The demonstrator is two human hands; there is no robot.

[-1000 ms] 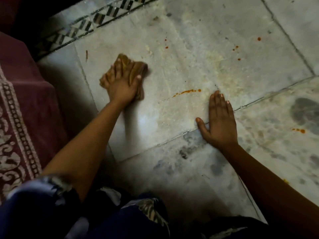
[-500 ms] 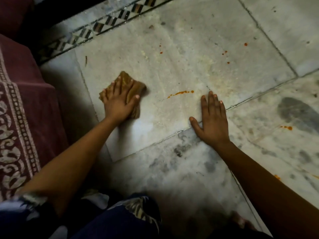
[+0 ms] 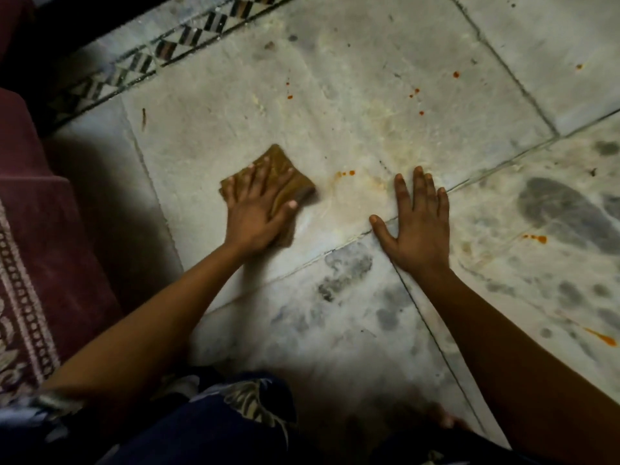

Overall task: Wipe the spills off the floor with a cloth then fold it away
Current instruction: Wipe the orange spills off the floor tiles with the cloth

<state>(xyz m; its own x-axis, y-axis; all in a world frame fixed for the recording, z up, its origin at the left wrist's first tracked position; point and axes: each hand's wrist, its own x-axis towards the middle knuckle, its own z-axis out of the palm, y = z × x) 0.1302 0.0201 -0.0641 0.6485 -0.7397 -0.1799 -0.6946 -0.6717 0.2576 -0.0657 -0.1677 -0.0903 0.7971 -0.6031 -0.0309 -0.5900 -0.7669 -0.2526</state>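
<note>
The cloth [image 3: 268,186], pressed under the flat left hand [image 3: 255,209], has slid toward the orange streak [image 3: 345,173], now mostly smeared; right hand [image 3: 419,226] braces flat, grip released.

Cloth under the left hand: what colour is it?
Golden brown, plain with no pattern; the cloth shows in the head view.

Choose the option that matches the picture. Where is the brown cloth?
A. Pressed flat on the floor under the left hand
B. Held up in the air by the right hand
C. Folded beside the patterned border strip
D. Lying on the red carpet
A: the left hand lies with spread fingers on the brown cloth, pressing it onto the marble floor, while the right hand rests flat on bare tile.
</note>
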